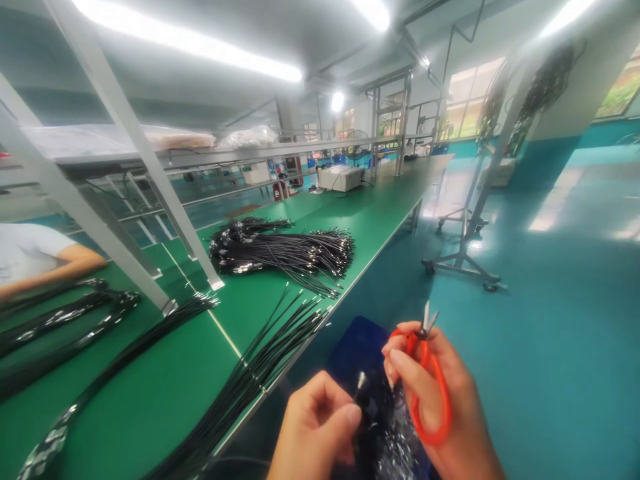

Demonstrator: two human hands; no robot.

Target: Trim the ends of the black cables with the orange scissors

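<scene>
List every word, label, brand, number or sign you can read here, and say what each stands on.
No text can be read anywhere in this picture.
Orange-handled scissors in the right hand: no lettering visible.
Bundled black cables: too blurred to tell whether any carry print.
White box on the green workbench: too small and blurred.

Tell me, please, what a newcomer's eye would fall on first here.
Probably it would be the orange-handled scissors, blades slightly parted, in the right hand at lower right. Next comes the thick heap of black cables on the green tabletop, near the picture's middle.
</scene>
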